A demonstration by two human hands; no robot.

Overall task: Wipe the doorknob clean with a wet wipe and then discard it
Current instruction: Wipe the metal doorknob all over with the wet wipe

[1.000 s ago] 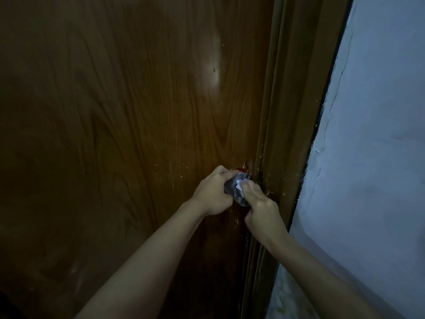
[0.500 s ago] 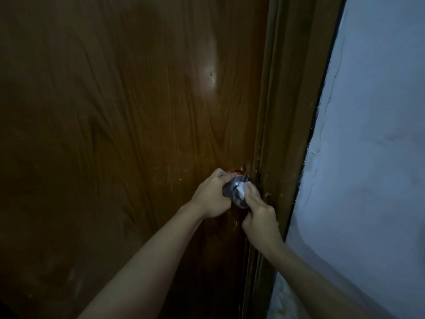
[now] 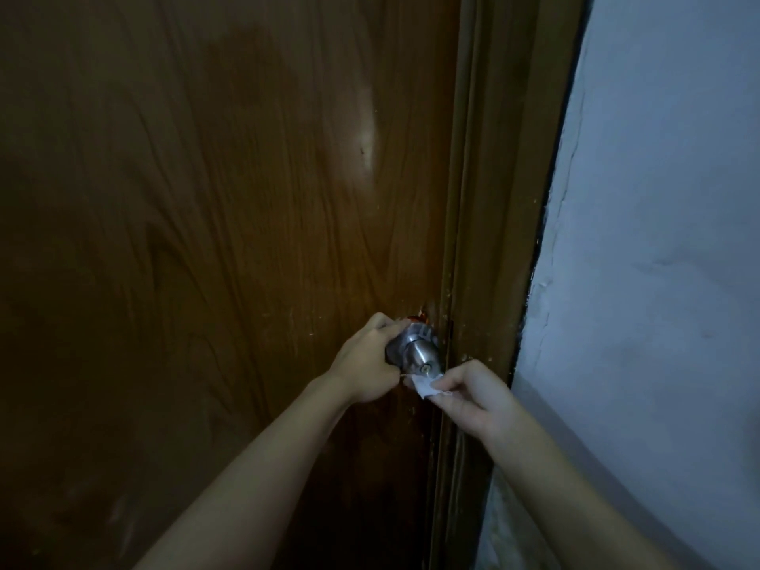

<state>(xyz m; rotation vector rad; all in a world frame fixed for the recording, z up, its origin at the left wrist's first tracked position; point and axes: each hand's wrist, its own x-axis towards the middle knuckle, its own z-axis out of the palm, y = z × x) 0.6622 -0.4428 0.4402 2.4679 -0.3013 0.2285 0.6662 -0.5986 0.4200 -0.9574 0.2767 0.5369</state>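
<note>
A round silver doorknob [image 3: 421, 355] with a keyhole in its face sticks out of the dark brown wooden door [image 3: 205, 240] near its right edge. My left hand [image 3: 368, 364] wraps around the knob's left side and neck. My right hand [image 3: 473, 394] pinches a small white wet wipe [image 3: 425, 384] just below and to the right of the knob's face. The wipe touches the knob's lower edge; its far end runs toward my left hand.
The brown door frame [image 3: 493, 240] runs down right beside the knob. A pale blue-white wall [image 3: 658, 281] with rough, cracked plaster along the frame fills the right side. The light is dim.
My right hand has drawn the wipe down and to the right off the knob's face, which now shows bare metal and the keyhole. My left hand still holds the knob.
</note>
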